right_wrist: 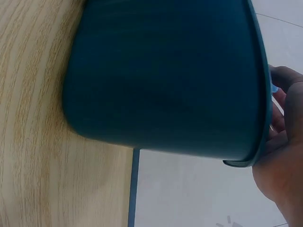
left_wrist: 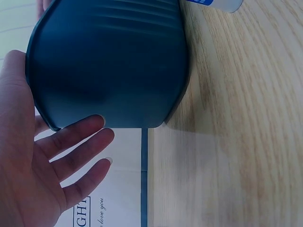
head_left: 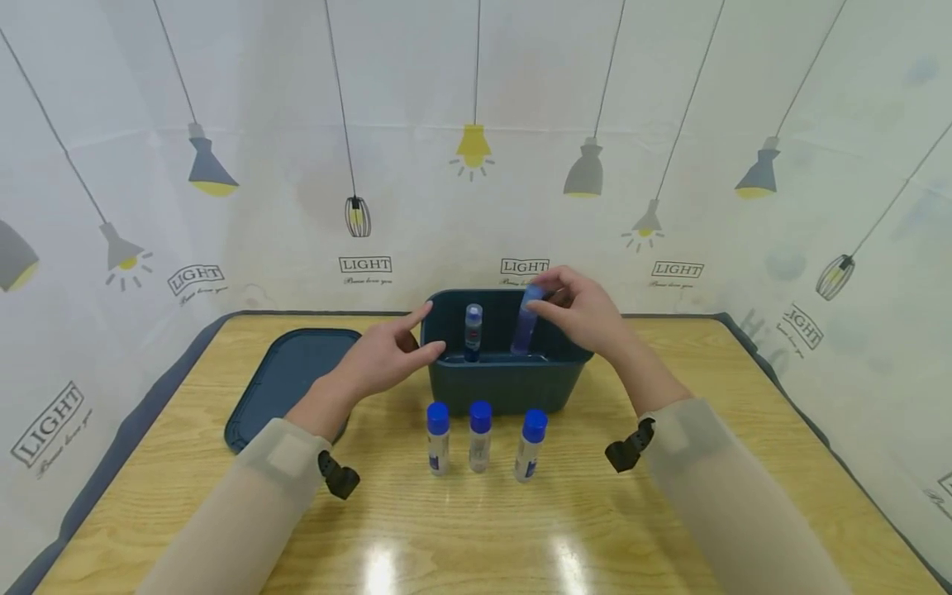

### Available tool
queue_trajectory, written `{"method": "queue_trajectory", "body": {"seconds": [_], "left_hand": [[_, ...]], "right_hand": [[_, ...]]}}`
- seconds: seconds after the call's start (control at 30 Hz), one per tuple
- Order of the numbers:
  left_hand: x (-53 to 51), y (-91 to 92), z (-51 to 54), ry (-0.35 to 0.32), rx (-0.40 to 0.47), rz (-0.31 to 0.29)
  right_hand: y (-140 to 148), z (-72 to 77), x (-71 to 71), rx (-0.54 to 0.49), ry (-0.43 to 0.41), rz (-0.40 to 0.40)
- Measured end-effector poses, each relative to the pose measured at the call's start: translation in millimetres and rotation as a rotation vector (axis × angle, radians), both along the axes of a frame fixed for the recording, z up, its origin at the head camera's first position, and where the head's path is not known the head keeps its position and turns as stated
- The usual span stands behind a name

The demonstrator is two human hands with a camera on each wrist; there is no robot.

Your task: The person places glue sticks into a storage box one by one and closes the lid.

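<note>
A dark teal plastic bin (head_left: 506, 388) stands on the wooden table. In the head view my right hand (head_left: 583, 314) reaches over its right end and pinches the top of a small blue-violet bottle (head_left: 524, 330), which leans slightly inside. The right wrist view shows that hand (right_wrist: 284, 123) partly hidden behind the bin's rim. Another small bottle (head_left: 473, 335), with a clear cap and blue liquid, is upright inside the bin at left. My left hand (head_left: 383, 355) touches the bin's left end, thumb at the rim; its fingers (left_wrist: 78, 135) are spread loosely along the outside.
Three small white bottles with blue caps, a left one (head_left: 439, 442), a middle one (head_left: 480, 440) and a right one (head_left: 530, 446), stand in front of the bin. A dark teal lid (head_left: 286, 376) lies at left. Behind the table hangs a lamp-printed cloth (head_left: 424, 190).
</note>
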State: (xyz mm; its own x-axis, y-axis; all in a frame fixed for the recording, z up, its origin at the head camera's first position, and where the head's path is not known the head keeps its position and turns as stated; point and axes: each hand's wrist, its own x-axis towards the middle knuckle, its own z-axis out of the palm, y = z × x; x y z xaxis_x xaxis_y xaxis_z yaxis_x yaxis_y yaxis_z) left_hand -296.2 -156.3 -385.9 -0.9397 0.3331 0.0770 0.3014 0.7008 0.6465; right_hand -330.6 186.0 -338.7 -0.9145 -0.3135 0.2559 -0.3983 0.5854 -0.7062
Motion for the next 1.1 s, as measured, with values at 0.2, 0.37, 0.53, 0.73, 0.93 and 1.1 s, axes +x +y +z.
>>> {"method": "queue_trajectory", "body": {"seconds": [0.2,0.37,0.53,0.73,0.93,1.1], "left_hand": [[0.1,0.0,0.2,0.001,0.0,0.002],[0.4,0.0,1.0,-0.001,0.002,0.0],[0.8,-0.1,0.5,-0.004,0.003,0.004],[0.8,2.0,-0.1,-0.004,0.003,-0.003],[1.1,1.5,0.7,-0.006,-0.003,-0.002],[1.9,1.7,0.4,-0.017,0.01,0.004]], "right_hand": [[-3,-4.2,-12.5,0.101,-0.004,0.02],[-8,-4.3,-20.3,0.14,-0.022,0.045],[-14,-5.0,-25.2,0.162,-0.044,0.069],[-16,-11.0,-25.9,0.221,-0.038,0.082],[-18,-15.3,-28.8,0.28,-0.036,0.081],[-21,-15.6,-28.3,0.318,-0.036,0.079]]}}
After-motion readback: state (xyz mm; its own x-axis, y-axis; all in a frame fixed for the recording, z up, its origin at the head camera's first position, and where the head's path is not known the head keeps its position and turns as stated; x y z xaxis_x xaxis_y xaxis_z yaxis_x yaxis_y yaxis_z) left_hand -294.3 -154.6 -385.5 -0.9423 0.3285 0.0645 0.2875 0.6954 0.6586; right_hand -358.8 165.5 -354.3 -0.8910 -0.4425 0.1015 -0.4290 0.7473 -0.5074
